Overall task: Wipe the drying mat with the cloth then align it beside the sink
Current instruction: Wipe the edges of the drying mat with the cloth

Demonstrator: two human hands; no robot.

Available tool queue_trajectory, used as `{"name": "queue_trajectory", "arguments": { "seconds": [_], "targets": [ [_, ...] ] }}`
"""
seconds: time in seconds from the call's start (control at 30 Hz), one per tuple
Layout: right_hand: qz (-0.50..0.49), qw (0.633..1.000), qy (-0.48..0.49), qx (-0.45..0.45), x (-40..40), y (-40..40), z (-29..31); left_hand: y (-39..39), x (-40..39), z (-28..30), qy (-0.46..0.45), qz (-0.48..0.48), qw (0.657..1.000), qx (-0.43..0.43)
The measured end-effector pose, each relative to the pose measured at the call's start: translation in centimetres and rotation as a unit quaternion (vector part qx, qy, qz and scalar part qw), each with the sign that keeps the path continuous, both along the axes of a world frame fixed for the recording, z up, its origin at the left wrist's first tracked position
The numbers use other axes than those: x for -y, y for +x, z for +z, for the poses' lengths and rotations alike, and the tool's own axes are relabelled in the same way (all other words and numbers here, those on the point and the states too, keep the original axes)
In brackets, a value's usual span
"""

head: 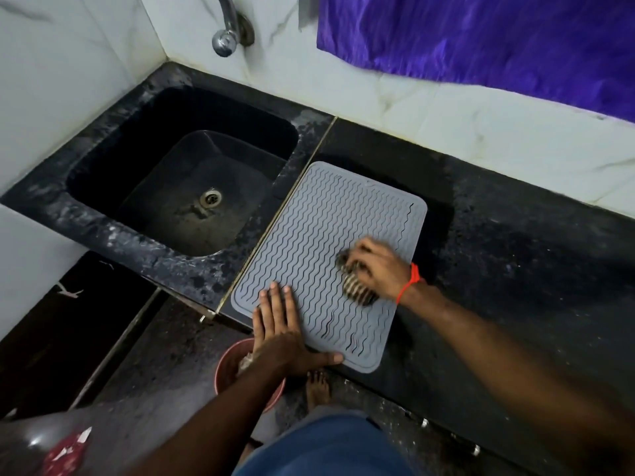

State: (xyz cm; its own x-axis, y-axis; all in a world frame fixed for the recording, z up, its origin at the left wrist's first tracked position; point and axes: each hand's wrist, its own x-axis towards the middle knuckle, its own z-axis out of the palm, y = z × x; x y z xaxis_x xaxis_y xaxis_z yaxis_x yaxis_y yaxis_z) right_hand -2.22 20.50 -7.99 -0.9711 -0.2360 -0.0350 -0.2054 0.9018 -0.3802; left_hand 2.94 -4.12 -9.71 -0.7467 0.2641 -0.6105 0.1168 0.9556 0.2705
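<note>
The grey drying mat (pixel 330 255) lies flat on the black counter (pixel 515 255), its left edge just beside the sink (pixel 178 187). The left hand (pixel 281 331) presses the mat's near corner, fingers released and spread flat. The right hand (pixel 378 266) holds its fingers clenched around the bunched cloth (pixel 357 286), which touches the mat.

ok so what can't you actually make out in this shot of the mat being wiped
All from the head view:
- Cloth: bunched under the right hand and motion-blurred, so its size is unclear.
- Pink bucket on the floor: contents hidden by the left hand and forearm.
- Tap: top cut off by the frame edge.
- Drying mat: whether it is wet or dirty is unreadable.
</note>
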Motion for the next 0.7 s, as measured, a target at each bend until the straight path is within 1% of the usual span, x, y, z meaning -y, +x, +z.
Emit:
{"name": "queue_trajectory", "arguments": {
  "seconds": [0.1,0.23,0.3,0.37,0.43,0.57,0.7],
  "targets": [
    [-0.075,0.997,0.001,0.009,-3.3,-3.8,0.4,0.1,0.1,0.1,0.005,-0.001,1.000,0.008],
    [-0.164,0.985,0.045,0.004,-7.8,-9.8,1.0,0.0,-0.1,0.4,-0.001,-0.001,1.000,0.014],
    [-0.219,0.975,0.036,0.013,-9.5,-11.8,1.5,-0.1,-0.1,0.5,-0.005,0.000,1.000,0.018],
    [-0.242,0.970,0.011,0.023,-9.8,-12.5,2.1,-0.1,-0.1,0.6,-0.008,0.001,1.000,0.020],
    [-0.214,0.976,-0.017,0.028,-8.4,-11.9,3.1,-0.2,-0.1,0.6,-0.009,-0.002,1.000,0.020],
    [-0.070,0.994,-0.059,0.057,-2.9,-7.2,4.6,0.0,0.0,0.5,0.002,-0.007,1.000,0.016],
    [-0.014,0.992,-0.066,0.107,1.7,-1.2,4.2,0.2,-0.1,0.6,0.007,0.005,1.000,0.012]
  ]
}}
